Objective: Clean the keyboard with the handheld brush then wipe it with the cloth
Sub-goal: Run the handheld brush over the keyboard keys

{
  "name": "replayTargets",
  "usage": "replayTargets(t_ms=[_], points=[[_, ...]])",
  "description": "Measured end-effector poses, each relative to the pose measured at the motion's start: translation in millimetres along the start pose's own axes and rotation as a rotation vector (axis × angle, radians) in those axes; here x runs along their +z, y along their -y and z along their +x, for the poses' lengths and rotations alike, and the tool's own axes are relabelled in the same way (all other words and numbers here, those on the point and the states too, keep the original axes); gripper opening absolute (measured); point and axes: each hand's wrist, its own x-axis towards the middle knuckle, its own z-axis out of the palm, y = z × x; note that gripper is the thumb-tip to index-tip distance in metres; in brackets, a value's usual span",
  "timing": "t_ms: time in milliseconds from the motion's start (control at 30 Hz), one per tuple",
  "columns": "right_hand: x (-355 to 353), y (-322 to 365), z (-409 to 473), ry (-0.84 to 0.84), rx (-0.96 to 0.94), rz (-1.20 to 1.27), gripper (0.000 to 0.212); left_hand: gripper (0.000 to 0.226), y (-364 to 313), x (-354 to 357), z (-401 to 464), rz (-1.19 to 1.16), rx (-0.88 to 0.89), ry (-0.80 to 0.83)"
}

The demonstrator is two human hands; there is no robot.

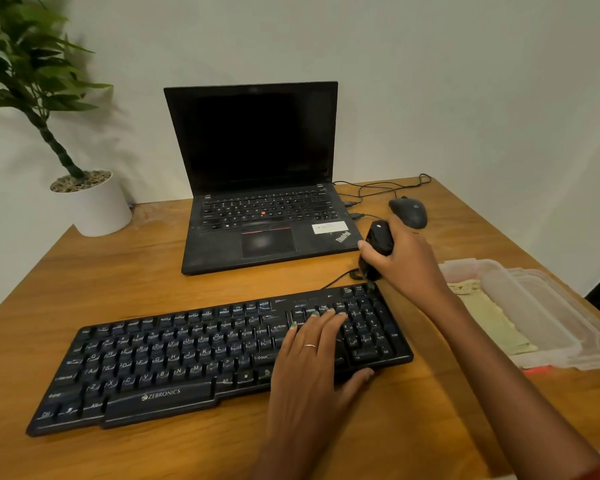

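one black keyboard (194, 362) | dusty keys | left hand (312, 358) flat on it

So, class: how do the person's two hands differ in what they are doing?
The left hand lies flat, fingers straight, on the keyboard; the right hand curls round the black handheld brush. The left rests on the keys; the right is raised above the far right corner. Both work at the keyboard's right end.

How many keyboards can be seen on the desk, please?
2. The black external keyboard lies at the front of the desk, under the left hand. The second is built into the open laptop behind it.
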Motion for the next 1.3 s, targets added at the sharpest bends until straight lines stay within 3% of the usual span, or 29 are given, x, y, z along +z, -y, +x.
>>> replayTargets(t_ms=[167,333,500,700,833,1000,1133,1233,1300], points=[[-2,3,-5,0.08,0.009,0.035,0.021,0.075,-1,0,0,0.037,-0.026,-0.011],[-30,16,-12,0.417,0.142,0.078,0.016,0.078,1,2,1,0.053,-0.041,-0.004],[-3,18,-6,0.092,0.049,0.1,0.02,0.077,1,1,0,0.025,-0.044,0.01],[-8,25,9,0.331,0.079,0.063,0.013,0.079,1,0,0,0.021,-0.039,0.003],[7,30,7,0.208,0.001,0.022,0.024,0.079,1,0,0,0.022,-0.041,0.01],[-6,34,14,0.399,0.089,0.016,0.021,0.079,0,0,0,0.055,-0.041,-0.003],[6,34,5,0.204,0.013,0.0,0.023,0.08,0,0,0,0.048,-0.042,0.009],[-1,33,7,0.365,0.071,-0.034,0.018,0.08,0,1,0,0.046,-0.046,0.011],[-6,35,9,0.387,0.084,-0.031,0.016,0.081,0,1,0,0.039,-0.054,0.019]])
